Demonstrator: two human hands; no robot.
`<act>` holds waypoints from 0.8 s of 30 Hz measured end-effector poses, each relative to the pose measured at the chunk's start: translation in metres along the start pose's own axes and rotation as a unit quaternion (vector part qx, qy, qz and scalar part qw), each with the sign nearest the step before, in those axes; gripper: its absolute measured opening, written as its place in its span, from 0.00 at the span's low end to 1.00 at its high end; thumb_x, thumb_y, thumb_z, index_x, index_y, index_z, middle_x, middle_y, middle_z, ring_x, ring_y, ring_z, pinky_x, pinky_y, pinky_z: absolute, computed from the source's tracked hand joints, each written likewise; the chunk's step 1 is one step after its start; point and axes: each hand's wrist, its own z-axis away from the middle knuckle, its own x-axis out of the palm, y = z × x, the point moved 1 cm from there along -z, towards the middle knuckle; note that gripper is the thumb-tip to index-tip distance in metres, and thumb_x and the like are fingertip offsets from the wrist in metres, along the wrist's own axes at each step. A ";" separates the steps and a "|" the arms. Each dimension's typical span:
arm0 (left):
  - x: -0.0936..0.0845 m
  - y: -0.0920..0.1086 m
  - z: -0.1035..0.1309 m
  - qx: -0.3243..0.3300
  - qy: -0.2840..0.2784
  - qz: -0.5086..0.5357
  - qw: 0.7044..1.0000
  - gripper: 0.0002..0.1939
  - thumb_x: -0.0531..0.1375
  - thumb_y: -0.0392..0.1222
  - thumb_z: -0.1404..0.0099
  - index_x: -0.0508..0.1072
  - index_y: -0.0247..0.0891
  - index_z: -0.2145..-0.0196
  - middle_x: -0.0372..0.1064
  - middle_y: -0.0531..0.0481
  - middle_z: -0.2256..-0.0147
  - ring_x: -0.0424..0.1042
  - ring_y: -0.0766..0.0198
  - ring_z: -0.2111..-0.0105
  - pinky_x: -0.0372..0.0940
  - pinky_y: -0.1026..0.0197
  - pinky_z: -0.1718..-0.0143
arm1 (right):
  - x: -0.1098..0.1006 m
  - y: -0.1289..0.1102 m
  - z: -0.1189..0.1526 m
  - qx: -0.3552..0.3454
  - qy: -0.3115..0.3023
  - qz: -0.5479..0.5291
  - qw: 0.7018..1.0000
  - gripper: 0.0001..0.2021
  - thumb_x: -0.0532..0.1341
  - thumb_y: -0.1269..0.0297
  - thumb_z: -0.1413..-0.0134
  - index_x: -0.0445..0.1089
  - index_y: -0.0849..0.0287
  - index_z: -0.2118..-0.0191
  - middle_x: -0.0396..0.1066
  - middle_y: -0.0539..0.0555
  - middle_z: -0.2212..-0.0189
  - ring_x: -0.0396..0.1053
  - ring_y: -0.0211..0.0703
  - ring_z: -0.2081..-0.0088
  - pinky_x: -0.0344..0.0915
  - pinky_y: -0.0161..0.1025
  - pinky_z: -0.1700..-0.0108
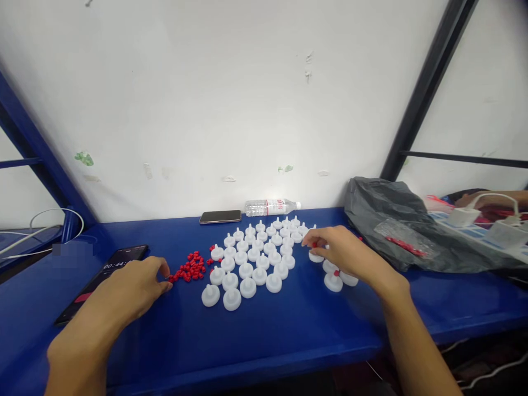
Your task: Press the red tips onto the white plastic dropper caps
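My left hand (134,286) reaches in from the left, its thumb and forefinger bent around the left edge of a pile of small red pieces (192,268). Whether a piece sits between those fingertips is too small to tell. Several white round caps with nozzles (248,287) stand in rows right of the pile. My right hand (338,247) is at a white cap with a red tip (316,255), its fingers closed around the top. Below that hand are more white caps (333,281), one showing a red tip; others are partly hidden.
A phone with a timer (68,313) lies under my left forearm. Against the wall are another phone (220,216) and a plastic bottle (270,207). A grey bag (373,220) and a power strip (490,234) are on the right, near another person's arm (501,199).
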 end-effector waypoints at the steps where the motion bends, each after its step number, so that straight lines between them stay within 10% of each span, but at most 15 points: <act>1: 0.000 0.002 0.000 0.001 -0.004 -0.005 1.000 0.13 0.59 0.50 0.39 0.80 0.43 0.64 0.82 0.38 0.66 0.80 0.42 0.66 0.63 0.52 0.68 | 0.000 0.000 0.000 -0.001 0.004 0.000 1.000 0.14 0.62 0.74 0.42 0.80 0.52 0.56 0.82 0.52 0.59 0.79 0.47 0.60 0.70 0.38 0.60; 13: -0.008 0.023 0.006 0.002 -0.046 -0.037 0.998 0.12 0.55 0.47 0.37 0.77 0.42 0.65 0.82 0.36 0.64 0.80 0.41 0.64 0.64 0.51 0.66 | 0.011 -0.025 0.005 -0.099 -0.016 0.026 0.995 0.13 0.64 0.65 0.34 0.78 0.52 0.46 0.81 0.55 0.50 0.77 0.56 0.48 0.70 0.49 0.47; 24: -0.014 0.034 0.011 0.015 -0.064 -0.035 0.997 0.08 0.56 0.45 0.41 0.74 0.42 0.71 0.81 0.39 0.68 0.80 0.44 0.67 0.62 0.53 0.68 | 0.007 -0.034 0.006 -0.094 -0.032 0.020 0.995 0.06 0.62 0.68 0.33 0.76 0.53 0.62 0.82 0.53 0.60 0.78 0.52 0.57 0.68 0.43 0.57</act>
